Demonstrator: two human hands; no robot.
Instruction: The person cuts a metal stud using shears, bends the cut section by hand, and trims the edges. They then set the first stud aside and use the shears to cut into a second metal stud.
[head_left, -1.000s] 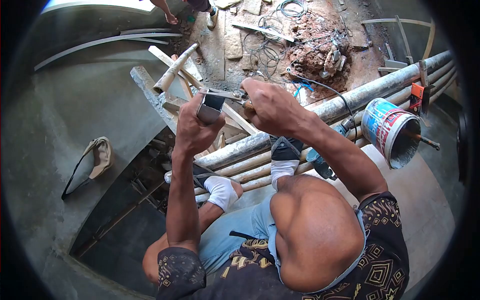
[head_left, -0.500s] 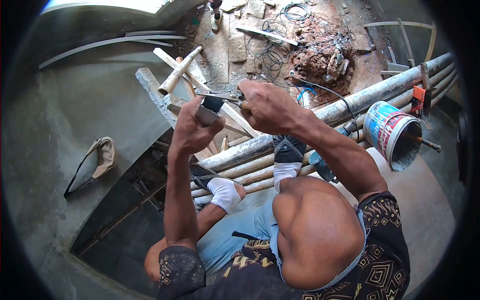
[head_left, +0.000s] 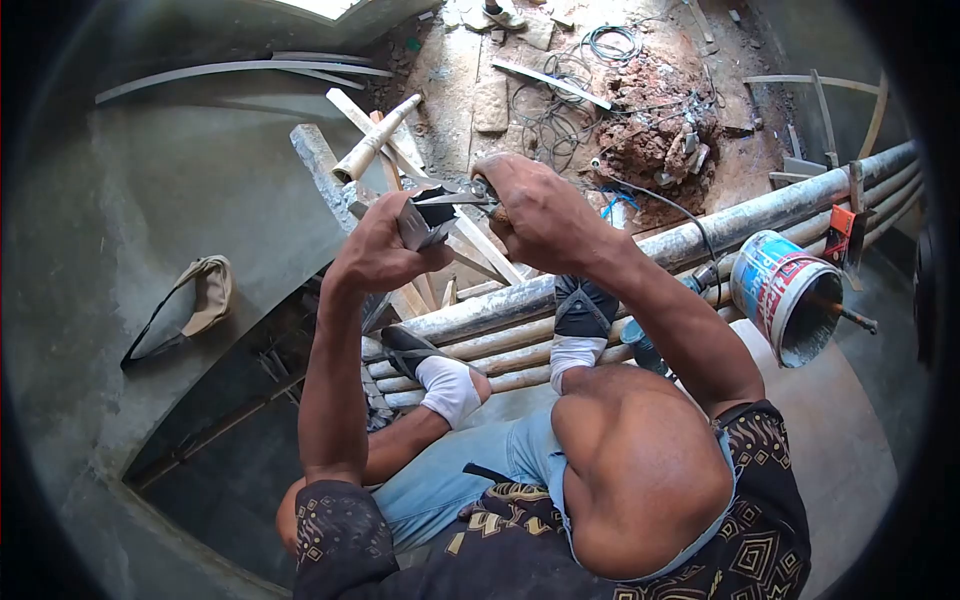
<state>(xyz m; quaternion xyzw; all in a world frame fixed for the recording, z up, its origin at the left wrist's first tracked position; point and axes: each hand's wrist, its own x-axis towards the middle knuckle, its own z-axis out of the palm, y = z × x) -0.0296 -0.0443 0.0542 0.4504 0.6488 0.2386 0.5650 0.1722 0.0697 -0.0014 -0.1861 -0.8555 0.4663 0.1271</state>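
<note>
My left hand (head_left: 378,255) is closed around a short piece of grey sheet-metal channel (head_left: 425,230), its open, dark side turned up and away. My right hand (head_left: 545,212) is closed around the handles of a pair of metal snips (head_left: 458,199); its fingers hide most of the grip. The blades point left and overlap the upper edge of the channel. Both hands are raised in front of my bent knees, above a row of long pipes.
Long grey pipes (head_left: 480,318) run across below my hands. A paint bucket (head_left: 790,290) hangs to the right beside an orange tool (head_left: 840,228). At left lies a tan cap (head_left: 210,290). Wooden boards, a bamboo pole (head_left: 375,140), rubble (head_left: 650,125) and coiled cable (head_left: 612,44) lie beyond.
The channel has tilted in my left hand, showing more of its side, and the snip blades sit lower across its edge. The whole view has shifted slightly. A person's foot at the top has moved.
</note>
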